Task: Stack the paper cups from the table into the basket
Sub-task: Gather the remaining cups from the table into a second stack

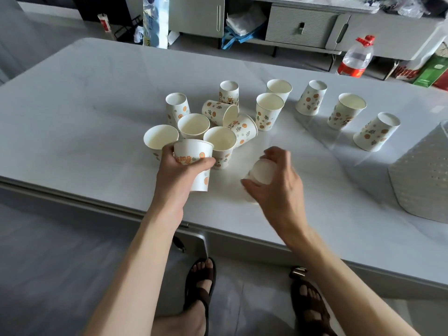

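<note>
A person stands at a glossy pale-grey table (84, 105), both bare hands working above its near edge. At centre left of the frame, the left hand (179, 173) has its fingers and thumb wrapped round an upright white paper cup with orange print (194, 154); whether the cup's base touches the tabletop cannot be told. Just right of centre, the right hand (281, 190) grasps a second white paper cup (263, 172), tilted so that its plain round base faces the camera (this cup is blurred).

Behind the hands, loose white paper cups dotted with orange circles (269, 112) are spread across the middle of the table. Some stand mouth up, some mouth down, and one lies on its side (219, 112) in the tight cluster near the left hand.

A white perforated plastic basket (421, 180) stands on the table at the right edge of the frame, partly cut off, its inside out of sight.

At upper right, a clear plastic bottle with a red cap and label (356, 57) stands on the floor before a grey cabinet (303, 25). Dark brown sandals (201, 282) show at the bottom.
</note>
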Demonstrator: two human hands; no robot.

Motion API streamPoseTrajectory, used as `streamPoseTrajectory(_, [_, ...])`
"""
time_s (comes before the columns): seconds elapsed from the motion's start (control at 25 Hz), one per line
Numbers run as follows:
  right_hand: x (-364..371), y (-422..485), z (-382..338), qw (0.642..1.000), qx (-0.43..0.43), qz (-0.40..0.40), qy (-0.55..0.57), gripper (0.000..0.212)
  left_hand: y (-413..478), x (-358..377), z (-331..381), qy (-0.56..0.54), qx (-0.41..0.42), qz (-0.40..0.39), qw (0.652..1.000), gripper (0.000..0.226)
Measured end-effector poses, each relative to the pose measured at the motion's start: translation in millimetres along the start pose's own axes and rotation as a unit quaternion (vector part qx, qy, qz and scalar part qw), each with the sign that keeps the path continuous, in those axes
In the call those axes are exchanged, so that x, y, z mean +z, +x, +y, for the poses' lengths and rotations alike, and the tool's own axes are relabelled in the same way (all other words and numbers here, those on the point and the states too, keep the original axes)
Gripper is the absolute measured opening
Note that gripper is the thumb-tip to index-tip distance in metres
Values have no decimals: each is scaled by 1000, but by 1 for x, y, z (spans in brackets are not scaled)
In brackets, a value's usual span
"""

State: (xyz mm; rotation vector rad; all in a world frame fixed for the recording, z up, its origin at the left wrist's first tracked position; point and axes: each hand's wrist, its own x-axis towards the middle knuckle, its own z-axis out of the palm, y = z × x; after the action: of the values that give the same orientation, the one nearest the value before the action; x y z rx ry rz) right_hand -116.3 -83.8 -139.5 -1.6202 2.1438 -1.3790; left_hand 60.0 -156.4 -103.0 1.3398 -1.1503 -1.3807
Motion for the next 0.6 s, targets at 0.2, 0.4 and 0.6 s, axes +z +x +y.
streamPoseTrajectory(0.2, [-10, -6, 28, 973, 167, -97, 129, 93, -9, 23, 0, 22, -3, -60, 998, 66])
streamPoseTrajectory(0.4, [-10, -17, 33, 973, 160, -132, 102, 64, -9, 23, -4, 56, 27, -84, 994, 64])
streamPoseTrajectory(0.6, [-47, 9, 20, 899, 198, -140, 365, 47, -7, 16, -12, 258, 90, -115, 955, 90])
